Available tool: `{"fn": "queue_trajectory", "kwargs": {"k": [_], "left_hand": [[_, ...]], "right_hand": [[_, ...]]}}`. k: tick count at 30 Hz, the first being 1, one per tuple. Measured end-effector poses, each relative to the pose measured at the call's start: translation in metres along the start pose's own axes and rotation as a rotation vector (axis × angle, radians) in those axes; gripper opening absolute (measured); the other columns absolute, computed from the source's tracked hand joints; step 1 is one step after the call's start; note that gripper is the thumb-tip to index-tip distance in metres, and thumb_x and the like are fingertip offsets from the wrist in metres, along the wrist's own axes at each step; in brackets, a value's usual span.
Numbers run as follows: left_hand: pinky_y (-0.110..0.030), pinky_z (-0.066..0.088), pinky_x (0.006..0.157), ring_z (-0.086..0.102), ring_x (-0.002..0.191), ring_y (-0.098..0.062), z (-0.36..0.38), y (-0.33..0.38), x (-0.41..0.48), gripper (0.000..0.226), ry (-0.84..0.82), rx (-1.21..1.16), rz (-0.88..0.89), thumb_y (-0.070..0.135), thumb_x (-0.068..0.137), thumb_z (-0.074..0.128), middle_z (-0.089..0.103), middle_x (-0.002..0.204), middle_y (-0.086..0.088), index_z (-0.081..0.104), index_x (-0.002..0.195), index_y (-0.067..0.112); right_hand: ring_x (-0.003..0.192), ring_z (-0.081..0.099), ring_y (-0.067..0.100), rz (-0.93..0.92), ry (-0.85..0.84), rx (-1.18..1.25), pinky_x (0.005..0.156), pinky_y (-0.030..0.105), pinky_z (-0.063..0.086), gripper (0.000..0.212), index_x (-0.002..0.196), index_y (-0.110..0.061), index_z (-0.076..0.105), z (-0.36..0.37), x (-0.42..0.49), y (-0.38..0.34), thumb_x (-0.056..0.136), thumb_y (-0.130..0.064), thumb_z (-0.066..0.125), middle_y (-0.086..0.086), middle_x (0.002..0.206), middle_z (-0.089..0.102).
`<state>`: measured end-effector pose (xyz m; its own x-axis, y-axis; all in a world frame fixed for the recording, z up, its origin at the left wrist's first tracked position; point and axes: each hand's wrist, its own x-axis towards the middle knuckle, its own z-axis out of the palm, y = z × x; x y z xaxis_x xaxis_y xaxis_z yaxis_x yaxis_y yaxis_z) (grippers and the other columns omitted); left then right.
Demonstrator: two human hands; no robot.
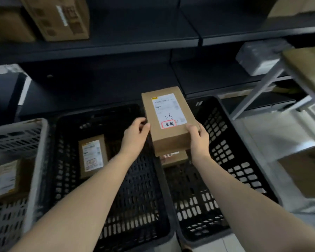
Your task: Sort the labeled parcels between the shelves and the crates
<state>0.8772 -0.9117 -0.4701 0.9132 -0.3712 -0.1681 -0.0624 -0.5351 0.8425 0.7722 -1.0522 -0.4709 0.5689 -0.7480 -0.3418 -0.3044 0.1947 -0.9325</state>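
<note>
In the lower part of the frame, both forearms reach forward over two black crates. The middle crate holds a flat parcel, and the right crate holds a half-hidden parcel, mostly covered by what is held above it. At the left edge, a grey crate holds a third parcel.

In the centre of the frame, the left hand and the right hand hold the labelled parcel above the border between the two black crates. The right fingers wrap round its near right corner, with the thumb on top. The left fingers are curled and pinch its left edge. The label faces up, with "1-6" written by hand, so I judge the step in hand is reading the label.

The next move calls for choosing the place, either a crate below or the dark shelves in the upper part of the frame, and for carrying the parcel there with a firm hold.
</note>
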Motion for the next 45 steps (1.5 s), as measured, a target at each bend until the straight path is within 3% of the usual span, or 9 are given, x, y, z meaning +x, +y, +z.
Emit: {"fn": "queue_trajectory", "kwargs": {"k": [4,8,13,18,22,33,37,41,45], "left_hand": [[-0.017,0.039,0.085,0.053,0.103,-0.01,0.066,0.02,-0.003,0.047,-0.141,0.005,-0.043,0.02,0.094,0.054,0.058,0.114,0.002,0.043,0.139,0.015],[-0.031,0.037,0.106,0.046,0.128,-0.019,0.132,0.024,0.0,0.059,-0.312,0.08,-0.134,0.019,0.094,0.055,0.047,0.142,-0.006,0.03,0.147,0.016],[-0.04,0.04,0.107,0.048,0.127,-0.022,0.185,0.009,0.011,0.056,-0.312,0.115,-0.203,0.018,0.094,0.054,0.046,0.144,-0.005,0.033,0.146,0.018],[-0.043,0.041,0.106,0.047,0.127,-0.022,0.199,-0.001,0.02,0.058,-0.235,0.034,-0.253,0.017,0.093,0.056,0.042,0.147,-0.005,0.032,0.145,0.02],[-0.038,0.045,0.102,0.047,0.125,-0.018,0.189,0.005,0.021,0.052,-0.16,-0.052,-0.24,0.014,0.093,0.055,0.043,0.144,-0.003,0.038,0.141,0.023],[-0.031,0.034,0.108,0.037,0.127,-0.015,0.065,0.052,0.018,0.06,0.149,-0.314,-0.158,0.022,0.092,0.055,0.032,0.127,0.005,0.029,0.146,0.023],[-0.03,0.032,0.108,0.038,0.127,-0.013,-0.022,0.029,-0.008,0.054,0.282,-0.351,-0.142,0.019,0.09,0.056,0.036,0.126,0.007,0.039,0.142,0.024],[-0.038,0.03,0.112,0.037,0.13,-0.015,-0.124,-0.019,-0.045,0.067,0.396,-0.334,-0.163,0.037,0.079,0.057,0.039,0.137,0.003,0.039,0.143,0.025],[-0.03,0.033,0.106,0.042,0.122,-0.01,-0.218,-0.077,-0.084,0.053,0.478,-0.306,-0.169,0.02,0.09,0.057,0.042,0.138,0.001,0.042,0.141,0.023]], "right_hand": [[0.107,0.059,0.016,0.038,0.035,-0.011,0.074,0.019,0.043,0.064,0.13,-0.014,0.059,-0.059,0.026,0.02,0.072,-0.041,0.055,0.004,0.12,0.065],[0.104,0.053,0.013,0.05,0.012,-0.106,0.073,0.013,0.04,0.054,0.136,-0.016,0.052,-0.105,0.057,0.045,0.086,-0.036,0.059,0.0,0.116,0.059],[0.121,0.051,0.021,0.119,-0.004,-0.182,0.101,0.036,0.042,0.076,0.142,-0.02,0.047,-0.121,0.095,0.074,0.072,-0.05,0.053,0.006,0.131,0.055],[0.109,0.051,0.014,0.187,-0.065,-0.114,0.074,0.01,0.038,0.049,0.142,-0.018,0.045,-0.126,0.119,0.09,0.095,-0.026,0.055,0.002,0.124,0.055],[0.097,0.053,0.004,0.156,-0.12,-0.048,0.071,0.019,0.042,0.047,0.131,-0.021,0.049,-0.117,0.121,0.08,0.086,-0.031,0.058,-0.002,0.116,0.057],[0.093,0.061,0.001,0.057,-0.302,0.078,0.076,0.019,0.049,0.061,0.128,-0.016,0.057,-0.029,0.064,-0.006,0.073,-0.039,0.048,-0.001,0.112,0.066],[0.112,0.055,0.014,0.031,-0.408,0.045,0.099,0.036,0.046,0.066,0.136,-0.021,0.051,0.041,0.004,-0.023,0.074,-0.045,0.049,0.0,0.124,0.061],[0.109,0.057,0.009,-0.048,-0.51,0.042,0.084,0.023,0.046,0.065,0.134,-0.022,0.053,0.126,-0.07,-0.027,0.073,-0.042,0.051,-0.003,0.121,0.063],[0.11,0.058,0.011,-0.077,-0.585,0.0,0.087,0.025,0.048,0.06,0.134,-0.023,0.055,0.211,-0.143,-0.017,0.077,-0.042,0.049,-0.004,0.121,0.064]]}}
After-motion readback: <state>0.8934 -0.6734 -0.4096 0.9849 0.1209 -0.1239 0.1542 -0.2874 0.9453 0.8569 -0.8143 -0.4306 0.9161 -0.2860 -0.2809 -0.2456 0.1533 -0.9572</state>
